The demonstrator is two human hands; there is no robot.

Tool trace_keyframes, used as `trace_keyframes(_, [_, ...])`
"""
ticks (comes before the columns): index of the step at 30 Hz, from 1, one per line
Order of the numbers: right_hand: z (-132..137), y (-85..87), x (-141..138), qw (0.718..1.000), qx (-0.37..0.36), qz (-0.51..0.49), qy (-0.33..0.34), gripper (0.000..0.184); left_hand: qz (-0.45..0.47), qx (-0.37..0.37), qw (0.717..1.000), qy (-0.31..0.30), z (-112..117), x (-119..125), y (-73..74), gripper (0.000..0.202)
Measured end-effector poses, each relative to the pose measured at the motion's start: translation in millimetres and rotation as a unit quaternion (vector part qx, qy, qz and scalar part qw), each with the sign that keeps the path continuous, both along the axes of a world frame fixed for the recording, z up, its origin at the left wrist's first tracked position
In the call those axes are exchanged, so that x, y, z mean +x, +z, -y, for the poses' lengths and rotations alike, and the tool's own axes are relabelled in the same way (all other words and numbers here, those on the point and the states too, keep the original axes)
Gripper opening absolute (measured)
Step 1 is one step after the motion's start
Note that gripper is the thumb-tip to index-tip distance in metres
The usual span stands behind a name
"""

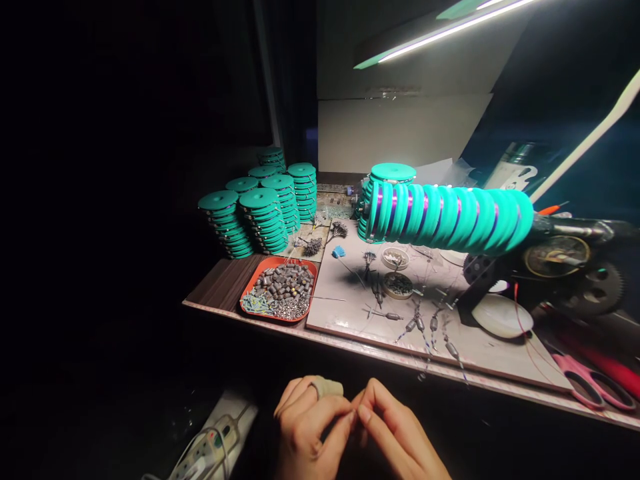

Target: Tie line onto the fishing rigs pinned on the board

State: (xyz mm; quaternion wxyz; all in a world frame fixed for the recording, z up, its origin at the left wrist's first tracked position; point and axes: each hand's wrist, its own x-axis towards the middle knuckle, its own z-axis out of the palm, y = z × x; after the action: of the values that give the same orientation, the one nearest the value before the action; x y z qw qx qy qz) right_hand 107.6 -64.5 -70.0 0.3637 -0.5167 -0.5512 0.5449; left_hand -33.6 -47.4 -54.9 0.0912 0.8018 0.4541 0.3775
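Observation:
My left hand [310, 427] and my right hand [395, 433] meet below the table's front edge, fingertips pinched together at one spot. Whatever they pinch is too small to make out. A beige finger cot [327, 387] covers one left fingertip. Above them, several thin lines with small weights [425, 327] lie on the grey work mat [480, 353] and trail over its edge. A row of teal spools wound with purple line [445, 217] sits on a horizontal shaft above the mat.
Stacks of teal spools [260, 207] stand at the back left. An orange tray [250, 287] holds several small dark sinkers and beads. Two small round dishes [397, 283] sit mid-mat. Pink scissors [595, 383] lie at the right. A white power strip [210, 447] is below left.

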Motion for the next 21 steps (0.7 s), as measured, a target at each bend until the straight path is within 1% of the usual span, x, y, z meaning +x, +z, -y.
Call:
trace_keyframes(5, [1,1.7,0,0.999,0.004,0.038,-0.019,0.035,0.006,0.015,1.000,-0.006,0,2,4.8,0.016])
trace_keyframes(8, [2,2.8,-1,0.998,0.016,0.057,-0.022,0.035,0.000,0.027,1.000,-0.008,0,2,5.0,0.018])
trace_keyframes(12, [2,3.1,-3,0.997,0.054,0.037,-0.038,0.037,0.009,0.058,0.998,-0.010,1,5,2.7,0.017])
trace_keyframes(14, [2,2.0,-3,0.997,0.054,0.032,-0.045,0.037,0.012,0.054,0.998,-0.015,3,6,2.4,0.018])
trace_keyframes(16, [0,0.5,-1,0.999,0.034,0.026,-0.033,0.037,0.004,0.006,1.000,-0.016,3,3,1.8,0.015])
trace_keyframes(17, [-2,-0.2,1,0.999,0.023,0.018,-0.017,0.038,0.001,-0.042,0.999,-0.008,3,-2,0.4,0.014])
trace_keyframes(18, [-3,-1.0,3,1.000,0.012,0.007,0.003,0.039,-0.001,-0.106,0.994,0.005,1,-9,-2.5,0.020])
trace_keyframes(19, [-5,-1.8,7,1.000,0.005,-0.007,0.022,0.040,-0.004,-0.187,0.982,0.025,-2,-18,-7.5,0.028])
trace_keyframes(20, [-6,-3.0,10,0.999,0.000,-0.020,0.035,0.040,-0.004,-0.272,0.961,0.052,-6,-29,-15.0,0.034])
trace_keyframes(21, [-6,-4.7,13,0.999,-0.004,-0.031,0.037,0.041,-0.010,-0.357,0.931,0.078,-10,-41,-25.1,0.027])
